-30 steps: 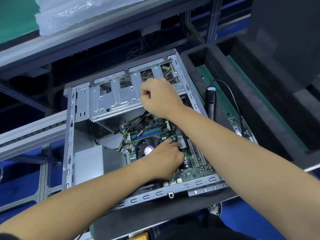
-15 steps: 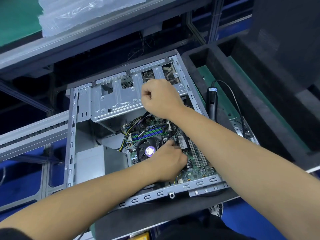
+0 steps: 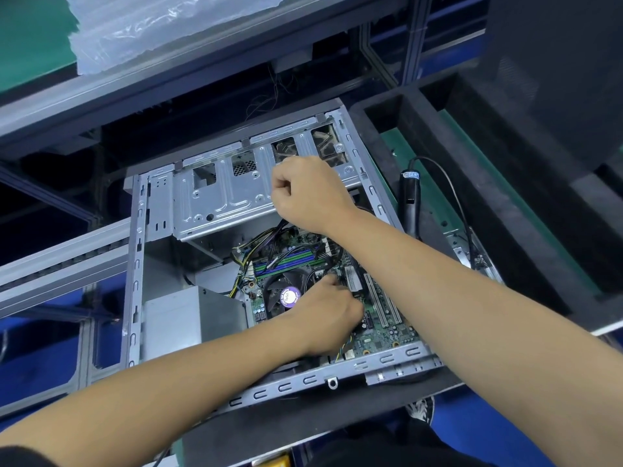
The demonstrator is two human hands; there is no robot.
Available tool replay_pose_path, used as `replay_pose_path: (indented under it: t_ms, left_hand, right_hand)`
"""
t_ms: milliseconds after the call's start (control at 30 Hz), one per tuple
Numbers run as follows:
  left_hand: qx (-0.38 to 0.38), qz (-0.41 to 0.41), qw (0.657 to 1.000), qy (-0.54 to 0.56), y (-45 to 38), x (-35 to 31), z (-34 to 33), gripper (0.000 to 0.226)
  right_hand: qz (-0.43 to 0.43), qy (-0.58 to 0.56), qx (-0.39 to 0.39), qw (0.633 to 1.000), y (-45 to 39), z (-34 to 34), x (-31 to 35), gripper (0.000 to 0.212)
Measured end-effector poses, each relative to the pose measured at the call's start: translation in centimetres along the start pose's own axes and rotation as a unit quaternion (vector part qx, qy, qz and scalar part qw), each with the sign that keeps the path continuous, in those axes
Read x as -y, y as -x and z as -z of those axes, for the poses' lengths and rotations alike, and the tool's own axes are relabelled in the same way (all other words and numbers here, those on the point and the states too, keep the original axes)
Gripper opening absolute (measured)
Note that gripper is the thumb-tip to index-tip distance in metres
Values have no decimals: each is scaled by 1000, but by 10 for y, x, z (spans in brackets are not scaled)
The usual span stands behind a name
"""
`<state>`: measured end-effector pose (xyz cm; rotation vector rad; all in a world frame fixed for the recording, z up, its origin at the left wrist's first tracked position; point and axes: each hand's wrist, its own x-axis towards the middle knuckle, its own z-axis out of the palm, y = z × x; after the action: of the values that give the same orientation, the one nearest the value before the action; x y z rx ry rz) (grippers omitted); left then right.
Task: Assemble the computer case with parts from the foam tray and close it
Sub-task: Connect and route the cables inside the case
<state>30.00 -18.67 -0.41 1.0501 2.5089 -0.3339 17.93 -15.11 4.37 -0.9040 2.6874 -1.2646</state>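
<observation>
So the computer case (image 3: 135, 271) is lying on its side with the panel off, sitting on a dark surface with its near rail along the front edge. Inside you can see the green circuit board (image 3: 384, 335) in the near right corner of the case, a round fan (image 3: 286, 294) with a purple sticker about in the middle, the grey power box (image 3: 188, 318) in the near left corner, and the metal drive cage (image 3: 222, 193) along the far side.

The left hand (image 3: 325, 315) is down on the board just right of the fan, fingers curled and tucked in among the black cables (image 3: 313, 274). Looks like it's pinching something there, but I honestly can't tell what, the fingertips are hidden. The right hand (image 3: 308, 193) is balled into a fist over the right end of the drive cage, gripping a bundle of dark wires (image 3: 281, 225) that hangs out from under it toward the board.

Off to the right of the case is the black foam tray (image 3: 499, 203), with a black electric screwdriver (image 3: 409, 200) lying in its green-bottomed pocket, cord looping off it. Up on the far shelf at the top left there's a wad of clear plastic wrap (image 3: 141, 25) on a green mat
</observation>
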Motion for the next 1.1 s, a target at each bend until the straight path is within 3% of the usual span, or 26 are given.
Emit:
replay_pose_path:
  t_ms: [533, 667, 867, 1100]
  left_hand:
    - [-8, -12, 1000, 5, 0, -1, -1, 16]
    - [-3, -11, 1000, 6, 1, 0, -1, 6]
    - [-1, -16, 1000, 15, -1, -2, 0, 18]
    - [11, -19, 1000, 3, -2, -3, 0, 12]
  right_hand:
    - [-4, 0, 3, 1000, 0, 0, 0, 14]
    - [-4, 0, 6, 1000, 1, 0, 0, 14]
    - [0, 6, 7, 1000, -1, 0, 0, 16]
    - [-1, 3, 7, 1000, -1, 0, -1, 16]
